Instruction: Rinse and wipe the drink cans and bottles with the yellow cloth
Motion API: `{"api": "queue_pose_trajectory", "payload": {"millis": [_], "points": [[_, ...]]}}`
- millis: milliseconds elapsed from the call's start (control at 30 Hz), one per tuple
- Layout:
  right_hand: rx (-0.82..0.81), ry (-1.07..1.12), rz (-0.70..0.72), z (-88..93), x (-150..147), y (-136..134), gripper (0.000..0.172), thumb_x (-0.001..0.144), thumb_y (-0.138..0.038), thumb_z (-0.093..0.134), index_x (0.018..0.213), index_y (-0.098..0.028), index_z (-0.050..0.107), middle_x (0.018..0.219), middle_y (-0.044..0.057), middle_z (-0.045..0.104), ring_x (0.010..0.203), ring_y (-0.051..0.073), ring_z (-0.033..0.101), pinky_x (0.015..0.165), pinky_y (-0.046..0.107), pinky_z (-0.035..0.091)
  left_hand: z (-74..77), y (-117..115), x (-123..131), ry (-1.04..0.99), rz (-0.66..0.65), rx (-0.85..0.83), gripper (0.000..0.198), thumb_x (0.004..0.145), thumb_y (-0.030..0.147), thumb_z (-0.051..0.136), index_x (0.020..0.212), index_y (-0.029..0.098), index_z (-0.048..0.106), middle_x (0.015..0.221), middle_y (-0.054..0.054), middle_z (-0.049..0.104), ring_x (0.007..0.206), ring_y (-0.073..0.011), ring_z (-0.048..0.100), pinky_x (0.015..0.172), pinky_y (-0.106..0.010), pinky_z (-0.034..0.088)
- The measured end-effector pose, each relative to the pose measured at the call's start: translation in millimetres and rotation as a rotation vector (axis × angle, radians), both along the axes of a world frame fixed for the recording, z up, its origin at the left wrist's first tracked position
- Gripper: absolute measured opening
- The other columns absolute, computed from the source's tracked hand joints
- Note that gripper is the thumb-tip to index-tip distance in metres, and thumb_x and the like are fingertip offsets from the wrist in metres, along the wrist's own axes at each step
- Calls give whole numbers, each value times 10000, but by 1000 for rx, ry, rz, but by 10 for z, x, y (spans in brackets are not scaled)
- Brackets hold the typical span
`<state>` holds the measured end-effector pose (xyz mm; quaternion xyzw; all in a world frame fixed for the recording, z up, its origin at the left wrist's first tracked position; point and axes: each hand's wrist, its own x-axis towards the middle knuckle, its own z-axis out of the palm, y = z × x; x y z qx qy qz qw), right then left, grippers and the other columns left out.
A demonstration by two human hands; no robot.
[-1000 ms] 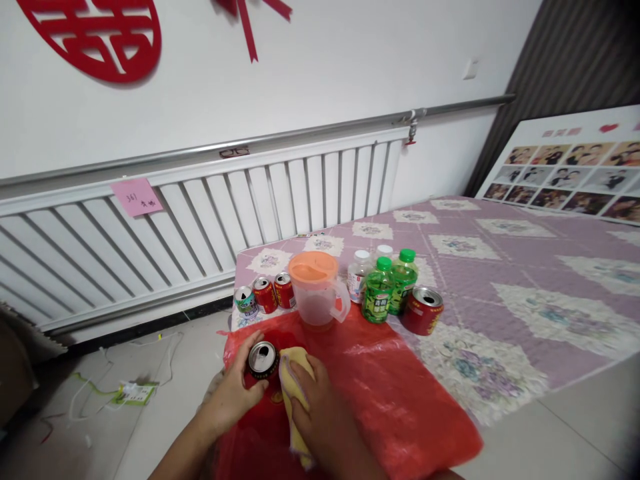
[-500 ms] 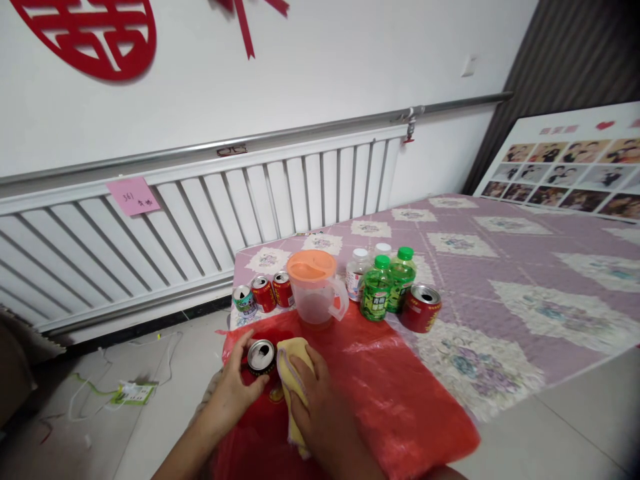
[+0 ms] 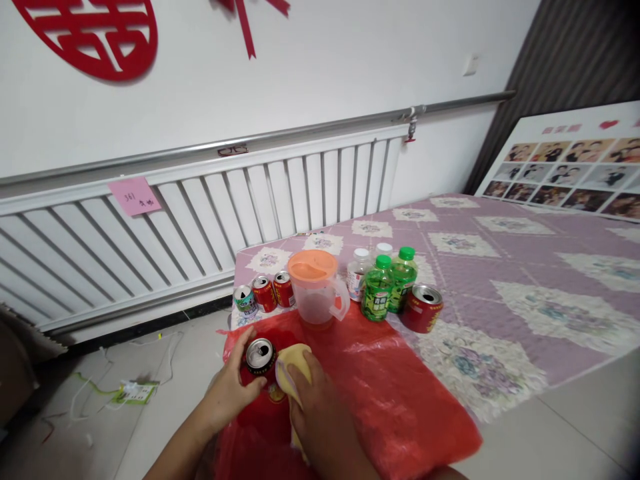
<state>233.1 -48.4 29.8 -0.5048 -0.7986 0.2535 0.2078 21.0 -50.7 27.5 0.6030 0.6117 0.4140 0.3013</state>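
Observation:
An opened drink can [image 3: 260, 356] with a silver top and a dark rim stands upright near the table's front left. My left hand [image 3: 235, 383] curls round it, thumb in front and fingers behind. Just to its right, my right hand [image 3: 315, 407] grips a folded yellow cloth [image 3: 289, 365] against the can's side. Under both lies a red plastic sheet [image 3: 380, 380]. Behind the can stands a clear jug [image 3: 317, 300] with an orange lid. My right hand hides the lower part of the cloth.
Left of the jug stand a teal can [image 3: 245, 301] and two red cans [image 3: 263, 294]. Right of it are green bottles [image 3: 377, 293], white-capped bottles [image 3: 358, 273] and a larger red can [image 3: 423, 309]. A radiator [image 3: 210, 220] lines the wall. Cords and a green packet [image 3: 134, 393] lie on the floor.
My right hand and the yellow cloth have shifted slightly downward along the can's right side, and the cloth's top has bunched up. My left hand stays round the can.

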Motion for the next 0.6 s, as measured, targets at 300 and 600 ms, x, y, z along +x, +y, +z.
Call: {"api": "queue_pose_trajectory", "payload": {"millis": [300,600], "points": [[90,43,-9,1,9,15,513,861,-159,507,1367,-235,537,1565,144,298,1404,320,349,1104,434,386,-67,55,74,103,121,32,817,700,219,680,1426,242,306,1407,-110,475,1302,-280,482,1122,-463,355],[52,-53,9,43,5,-2,534,821,-108,527,1327,-270,565,1524,130,383,1289,315,504,1010,443,475,78,33,-4,-5,-61,-51,792,745,132,565,1467,240,258,1475,-90,440,1384,-252,400,1175,-420,279]]}}
